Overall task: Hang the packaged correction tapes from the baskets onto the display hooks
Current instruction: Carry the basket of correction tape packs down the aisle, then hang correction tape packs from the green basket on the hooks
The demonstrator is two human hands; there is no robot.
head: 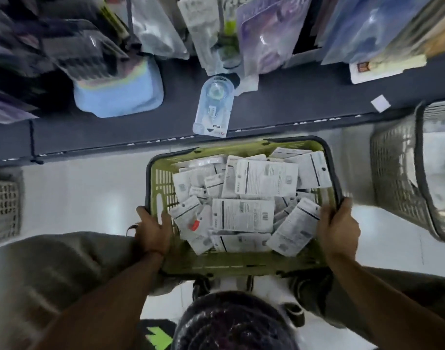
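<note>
I see both hands gripping a green basket (163, 195) by its rim: left hand (153, 231) at eight o'clock, right hand (338, 227) at four. White packs (244, 214) fill it, backs up. One pack (213, 107) lies on the dark shelf (292, 102) at twelve. A grey basket (398, 178) stands at three.

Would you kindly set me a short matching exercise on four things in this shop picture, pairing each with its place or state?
Things:
1. green plastic basket
2. clear-fronted correction tape pack
3. light blue folded cloth
4. grey mesh basket

Places or states:
A. lying alone on the dark shelf
B. on the shelf's left part
C. held at both sides by the left hand and right hand
D. on the floor at far right

Pairs: 1-C, 2-A, 3-B, 4-D
</note>
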